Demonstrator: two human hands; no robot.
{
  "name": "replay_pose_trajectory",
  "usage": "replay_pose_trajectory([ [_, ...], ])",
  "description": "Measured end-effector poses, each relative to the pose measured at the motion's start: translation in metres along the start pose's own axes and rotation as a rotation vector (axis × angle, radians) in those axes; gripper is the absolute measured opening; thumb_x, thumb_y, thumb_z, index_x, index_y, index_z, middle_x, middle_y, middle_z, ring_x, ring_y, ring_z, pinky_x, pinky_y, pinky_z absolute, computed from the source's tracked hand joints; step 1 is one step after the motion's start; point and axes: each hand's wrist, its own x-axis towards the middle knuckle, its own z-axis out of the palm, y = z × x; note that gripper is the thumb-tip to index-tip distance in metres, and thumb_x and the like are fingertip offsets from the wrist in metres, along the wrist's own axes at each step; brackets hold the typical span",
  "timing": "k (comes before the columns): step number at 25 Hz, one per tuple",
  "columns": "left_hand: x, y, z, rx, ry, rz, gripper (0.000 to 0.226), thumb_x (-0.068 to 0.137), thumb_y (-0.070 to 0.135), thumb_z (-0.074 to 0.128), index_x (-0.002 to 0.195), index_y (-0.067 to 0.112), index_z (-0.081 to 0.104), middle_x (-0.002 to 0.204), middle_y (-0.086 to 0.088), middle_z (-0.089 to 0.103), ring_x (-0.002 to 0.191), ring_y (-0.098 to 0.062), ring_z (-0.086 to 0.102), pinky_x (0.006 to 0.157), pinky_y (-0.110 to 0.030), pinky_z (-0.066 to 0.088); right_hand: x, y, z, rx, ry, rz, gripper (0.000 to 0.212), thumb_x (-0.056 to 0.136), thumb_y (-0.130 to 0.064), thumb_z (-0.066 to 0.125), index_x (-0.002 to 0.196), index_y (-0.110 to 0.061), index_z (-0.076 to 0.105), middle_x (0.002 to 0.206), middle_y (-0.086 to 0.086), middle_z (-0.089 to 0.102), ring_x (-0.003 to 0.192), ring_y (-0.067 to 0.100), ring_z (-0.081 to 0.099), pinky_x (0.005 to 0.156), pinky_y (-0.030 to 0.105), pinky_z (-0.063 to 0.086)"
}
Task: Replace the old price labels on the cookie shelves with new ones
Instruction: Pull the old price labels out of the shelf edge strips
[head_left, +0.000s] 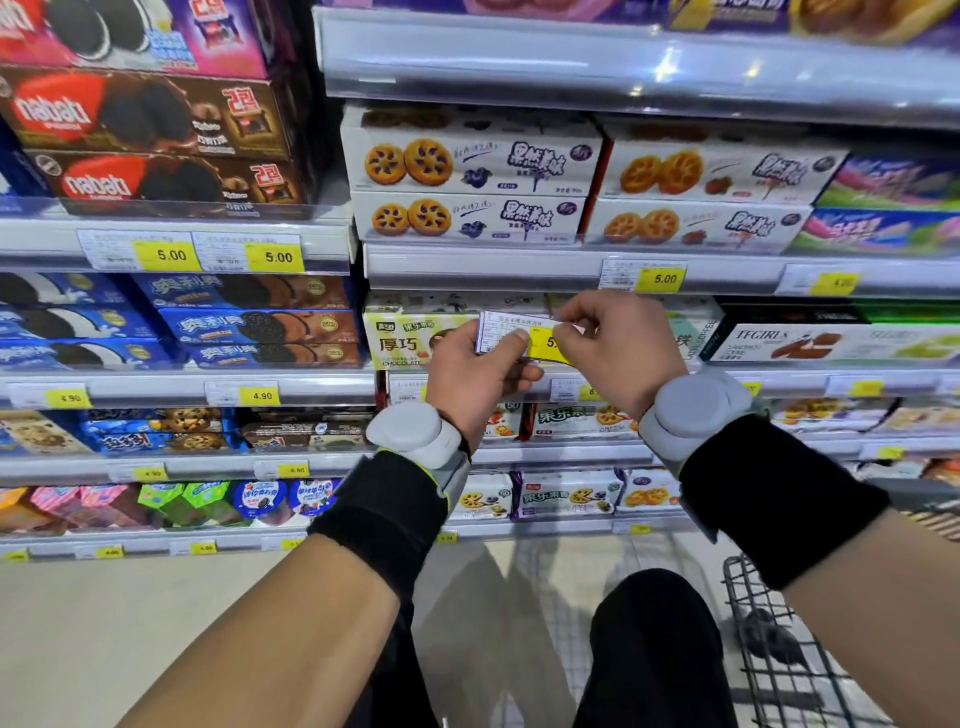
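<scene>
- Left hand (475, 371) raised in front of the cookie shelves, thumb on top and fingers behind, pinching the white left part of a price label (511, 338).
- Right hand (618, 345) just at 3 o'clock of the left one, fingertips pinched on the upper right edge of the same label, over its yellow price field.
- Label held in the air between both hands, a little tilted, in front of a green and white cookie box (402, 338), not yet in any rail.
- Shelf rail (493, 267) directly at 12 o'clock of the hands, bare along its left stretch; one mounted tag marked 5.00 (644, 275) at 2 o'clock.
- Two more yellow 5.00 tags (195, 252) at 10 o'clock, on the neighbouring shelf below the dark nabati boxes (145, 114).
- White boxes with flower-shaped cookies (467, 161) stacked at 12 o'clock, above the bare rail.
- Grey round devices (415, 434) strapped on both wrists, black cuffs behind them.
- Wire cart (779, 649) at 5 o'clock, low on the floor.
</scene>
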Motion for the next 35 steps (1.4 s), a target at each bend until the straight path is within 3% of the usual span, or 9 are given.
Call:
replay_pose_trajectory([
  [12,0.009,-0.006,0.019,0.074,0.009,-0.015,0.013,0.094,0.01,0.057,0.082,0.009,0.053,0.07,-0.016,0.057,0.054,-0.021,0.064,0.048,-0.024,0.049,0.007,0.045,-0.011,0.013,0.075,0.087,0.017,0.086,-0.027,0.056,0.096,-0.016,0.065,0.095,0.0,0.058,0.081,0.018,0.052,0.077,0.029,0.044],
  [19,0.029,-0.016,0.035,0.047,0.018,-0.027,0.007,0.093,0.011,0.058,0.086,0.011,0.057,0.069,-0.003,0.064,0.054,-0.019,0.064,0.051,-0.027,0.051,0.018,0.08,-0.01,-0.06,0.045,0.118,0.025,0.086,-0.025,0.061,0.108,-0.015,0.061,0.114,0.007,0.055,0.095,0.024,0.055,0.085,0.03,0.04],
  [24,0.045,-0.021,0.039,0.026,0.017,-0.063,0.013,0.093,0.012,0.058,0.101,0.002,0.061,0.084,-0.012,0.07,0.055,-0.02,0.063,0.054,-0.03,0.052,0.035,0.094,-0.012,-0.092,0.068,0.127,0.038,0.081,-0.023,0.066,0.115,-0.012,0.055,0.118,0.01,0.049,0.108,0.031,0.05,0.093,0.034,0.04],
  [28,0.052,-0.023,0.044,0.022,0.038,-0.068,0.005,0.092,0.012,0.06,0.089,0.008,0.058,0.067,-0.001,0.065,0.054,-0.02,0.063,0.055,-0.032,0.052,0.043,0.097,-0.008,-0.084,0.104,0.094,0.036,0.08,-0.021,0.068,0.111,-0.012,0.051,0.117,0.009,0.046,0.107,0.031,0.049,0.093,0.037,0.042],
  [35,0.066,-0.028,0.048,0.05,0.037,-0.079,0.008,0.091,0.013,0.061,0.093,0.006,0.06,0.078,-0.014,0.063,0.054,-0.021,0.063,0.056,-0.032,0.051,0.055,0.102,-0.001,-0.056,0.268,0.022,0.034,0.08,-0.013,0.067,0.11,-0.008,0.051,0.117,0.016,0.046,0.103,0.032,0.052,0.092,0.04,0.046],
])
